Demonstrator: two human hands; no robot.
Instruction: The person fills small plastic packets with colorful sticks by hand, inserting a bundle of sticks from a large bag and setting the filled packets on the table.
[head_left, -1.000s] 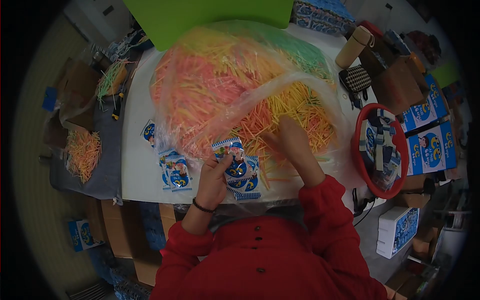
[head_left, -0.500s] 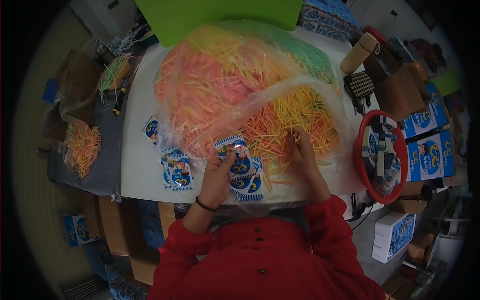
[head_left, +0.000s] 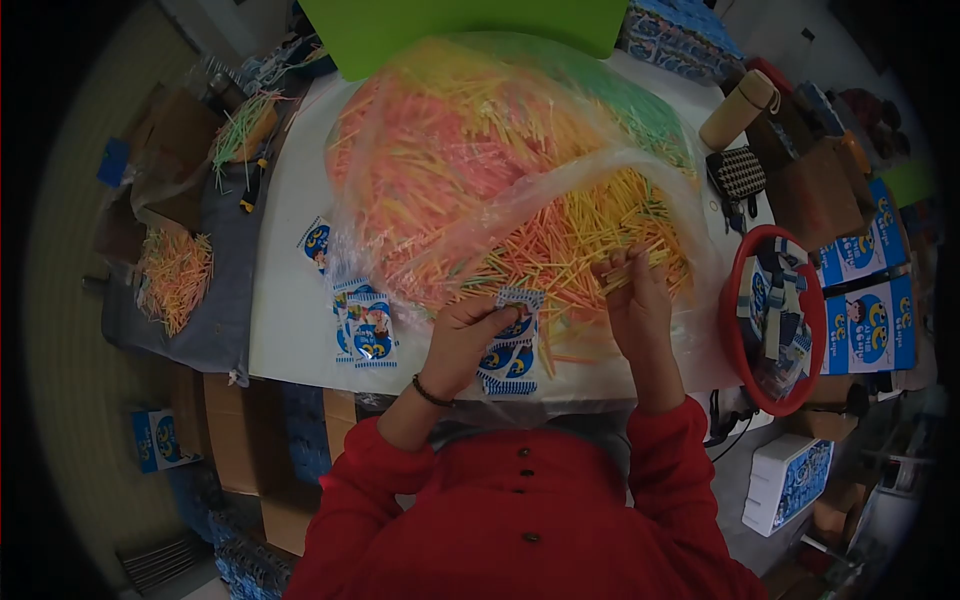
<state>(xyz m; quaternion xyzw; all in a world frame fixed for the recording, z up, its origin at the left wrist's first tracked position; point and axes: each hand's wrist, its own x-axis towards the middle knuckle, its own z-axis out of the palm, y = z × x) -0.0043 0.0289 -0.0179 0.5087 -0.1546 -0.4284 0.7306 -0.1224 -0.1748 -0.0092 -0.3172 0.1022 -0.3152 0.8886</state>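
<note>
A large clear plastic bag (head_left: 430,190) full of thin pink, yellow and green sticks lies open on the white table (head_left: 290,340). My left hand (head_left: 462,345) pinches a blue and white packet (head_left: 522,312) at the bag's near edge, above other packets (head_left: 510,365) on the table. My right hand (head_left: 640,300) is closed on a few yellowish sticks (head_left: 625,270) over the bag's opening. More blue and white packets (head_left: 370,325) lie left of my left hand.
At the right edge a red basket (head_left: 735,345) holds packets. Behind it are a beige bottle (head_left: 738,110) and a checkered pouch (head_left: 737,173). Loose sticks (head_left: 175,280) lie on a grey surface at left. A green panel (head_left: 460,25) stands at the back.
My right hand has lifted from the stick pile, with sticks now visible in its fingers. My left hand and its packet have shifted right. The whole view has moved slightly.
</note>
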